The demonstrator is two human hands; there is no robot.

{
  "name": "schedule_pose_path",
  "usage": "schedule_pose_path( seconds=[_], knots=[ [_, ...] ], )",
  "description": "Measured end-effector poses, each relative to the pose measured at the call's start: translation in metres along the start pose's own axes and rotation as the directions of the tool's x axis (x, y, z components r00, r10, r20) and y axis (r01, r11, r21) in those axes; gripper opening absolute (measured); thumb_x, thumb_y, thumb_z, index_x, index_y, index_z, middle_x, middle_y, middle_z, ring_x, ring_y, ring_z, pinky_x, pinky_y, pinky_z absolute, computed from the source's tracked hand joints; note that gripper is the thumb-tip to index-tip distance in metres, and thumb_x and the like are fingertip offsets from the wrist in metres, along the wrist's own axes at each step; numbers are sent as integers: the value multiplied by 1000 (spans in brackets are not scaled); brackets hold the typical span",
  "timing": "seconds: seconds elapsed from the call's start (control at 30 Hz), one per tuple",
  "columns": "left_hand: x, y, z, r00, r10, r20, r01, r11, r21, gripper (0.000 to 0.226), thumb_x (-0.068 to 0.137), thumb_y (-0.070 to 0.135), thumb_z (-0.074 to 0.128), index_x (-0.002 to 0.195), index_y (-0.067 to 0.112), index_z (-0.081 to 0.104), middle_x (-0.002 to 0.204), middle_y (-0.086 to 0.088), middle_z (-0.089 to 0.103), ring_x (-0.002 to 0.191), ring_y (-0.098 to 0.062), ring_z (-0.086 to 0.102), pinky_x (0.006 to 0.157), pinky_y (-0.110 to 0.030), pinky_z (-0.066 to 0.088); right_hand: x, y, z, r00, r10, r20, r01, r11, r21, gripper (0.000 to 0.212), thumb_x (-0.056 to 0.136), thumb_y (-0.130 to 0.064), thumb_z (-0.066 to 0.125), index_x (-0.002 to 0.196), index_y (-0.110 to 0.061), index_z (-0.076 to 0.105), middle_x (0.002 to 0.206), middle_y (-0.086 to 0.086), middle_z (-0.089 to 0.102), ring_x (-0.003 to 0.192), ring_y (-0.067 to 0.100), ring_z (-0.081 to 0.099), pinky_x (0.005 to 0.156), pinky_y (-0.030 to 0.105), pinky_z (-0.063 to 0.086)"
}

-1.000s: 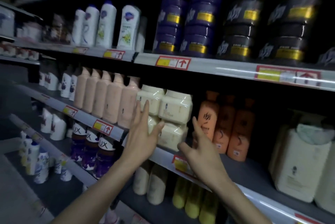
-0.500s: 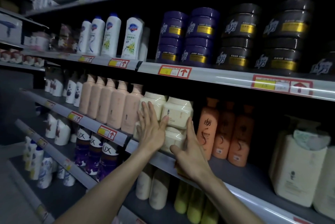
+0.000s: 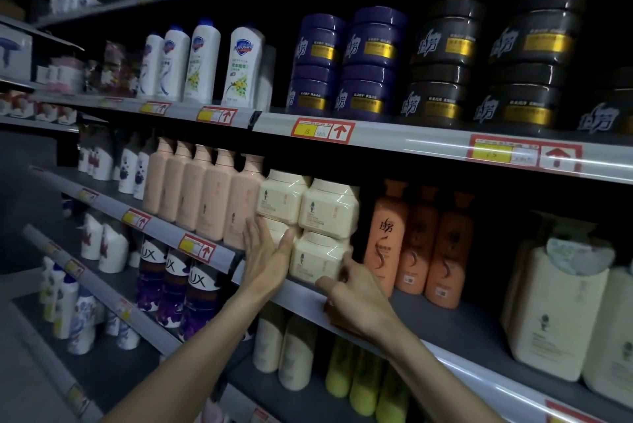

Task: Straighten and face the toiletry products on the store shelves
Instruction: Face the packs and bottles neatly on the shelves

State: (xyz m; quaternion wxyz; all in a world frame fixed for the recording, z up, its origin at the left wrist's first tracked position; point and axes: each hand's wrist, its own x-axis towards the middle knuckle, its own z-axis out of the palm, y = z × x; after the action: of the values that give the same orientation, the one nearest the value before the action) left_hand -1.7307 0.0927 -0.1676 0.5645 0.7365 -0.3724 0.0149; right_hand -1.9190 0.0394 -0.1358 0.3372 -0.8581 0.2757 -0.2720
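Observation:
Several cream square jars stand stacked two high on the middle shelf [image 3: 428, 316]. My left hand [image 3: 265, 253] lies with straight fingers flat against the lower left jar, which it mostly hides. The lower right cream jar [image 3: 317, 260] is held at its right side by my right hand [image 3: 356, 297], thumb in front, fingers curled round the corner. The upper cream jars [image 3: 327, 208] sit on top, untouched. Pink pump bottles [image 3: 212, 195] stand to the left, orange bottles [image 3: 416, 237] to the right.
Purple tubs [image 3: 342, 63] and black tubs [image 3: 486, 63] fill the shelf above, with white bottles [image 3: 202, 63] to their left. Large cream refill bottles [image 3: 551, 309] stand far right. LUX bottles [image 3: 174, 285] and yellow-green bottles [image 3: 356, 385] sit on lower shelves. Price tags line the shelf rails.
Both hands have reached in from in front of the shelf to the lower cream jars. The left now lies flat on one, the right wraps the other's side. The view moved closer.

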Motion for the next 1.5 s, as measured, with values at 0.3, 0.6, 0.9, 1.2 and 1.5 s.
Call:
schedule_pose_path(
  seconds=[0.3, 0.6, 0.9, 1.2, 1.5],
  knots=[
    [2, -4, -5, 999, 25, 34, -25, 1000, 3, 89, 100, 62, 34, 158, 21, -21, 165, -1, -27, 153, -18, -22, 120, -40, -9, -5, 0, 4, 1000, -14, -1, 14, 997, -72, 57, 72, -45, 58, 128, -32, 57, 110, -5, 73, 101, 17, 69, 89, 35, 56],
    [-74, 34, 8, 907, 268, -325, -325, 936, -135, 42, 102, 15, 54, 144, 19, 54, 145, 2, 56, 135, -10, 50, 113, -27, 40, -32, 17, -31, 973, -83, -213, 74, 996, -51, 22, 93, -22, 61, 109, -29, 73, 85, -18, 75, 85, -8, 69, 69, 5, 49],
    [-73, 91, 70, 976, 117, 183, -132, 989, 69, 16, 84, 23, 63, 99, 19, 60, 97, 1, 65, 91, -18, 63, 80, -37, 54, -42, 56, -76, 967, 141, -210, -204, 927, -316, 63, 63, -66, 42, 102, -24, 68, 104, -1, 72, 102, 27, 68, 86, 41, 56],
    [-36, 94, 100, 963, -14, 268, -66, 955, 289, 49, 77, 35, 75, 120, 21, 58, 119, -6, 66, 107, -26, 64, 86, -32, 50, -24, 50, -74, 985, 169, -41, -174, 939, -296, 75, 65, -71, 52, 129, -31, 55, 121, 2, 69, 111, 29, 65, 97, 44, 53],
    [11, 63, 112, 854, -88, 512, 49, 995, 90, 68, 50, 32, 73, 115, 20, 58, 101, -6, 72, 95, -24, 72, 82, -47, 62, -19, 47, -73, 969, 220, 109, -179, 937, -300, 69, 90, -50, 55, 153, -35, 33, 154, 3, 48, 140, 28, 45, 111, 42, 37]
  ],
)
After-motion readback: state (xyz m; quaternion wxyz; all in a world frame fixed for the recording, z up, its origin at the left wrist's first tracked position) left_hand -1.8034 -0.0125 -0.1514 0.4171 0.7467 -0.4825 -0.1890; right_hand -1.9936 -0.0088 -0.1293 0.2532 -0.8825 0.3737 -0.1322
